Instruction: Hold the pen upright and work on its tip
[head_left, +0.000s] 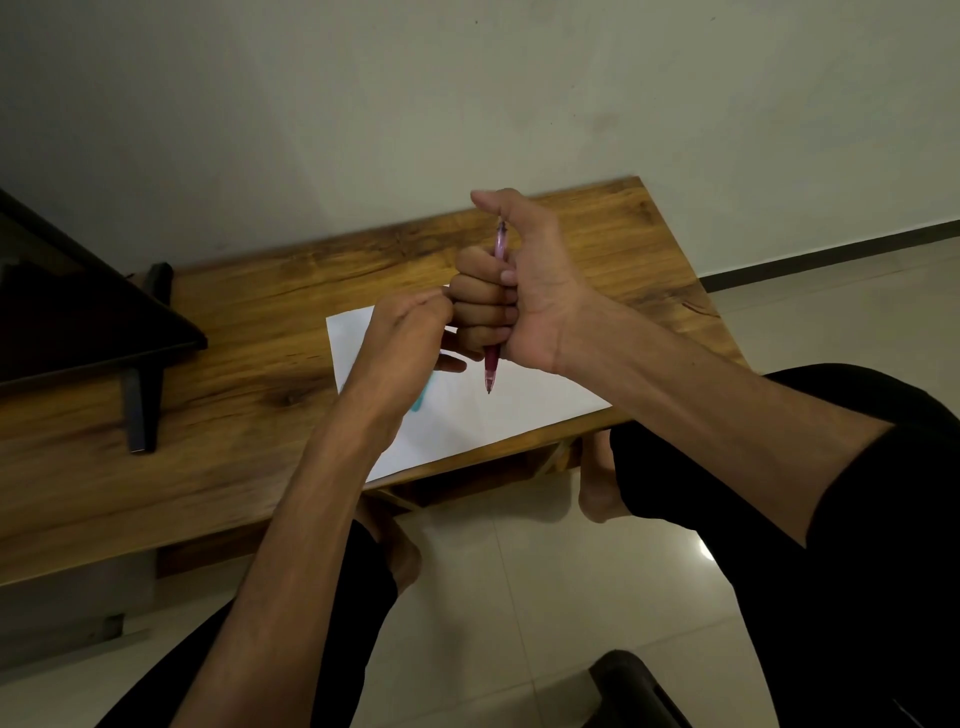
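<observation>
My right hand (524, 291) grips a pink pen (492, 364) in a fist, upright, tip pointing down above a white sheet of paper (498, 410). The thumb sticks up past the pen's top end. My left hand (410, 332) is raised just left of the right fist, blurred, fingers bent toward it; whether it holds anything cannot be told. A teal mark or small teal thing (422, 397) shows on the paper under the left wrist, partly hidden.
The paper lies on a low wooden table (234, 322) against a pale wall. A dark screen on a black stand (78, 312) occupies the table's left. My knees in black trousers and bare feet are below, over a tiled floor; a dark object (634, 686) sits bottom right.
</observation>
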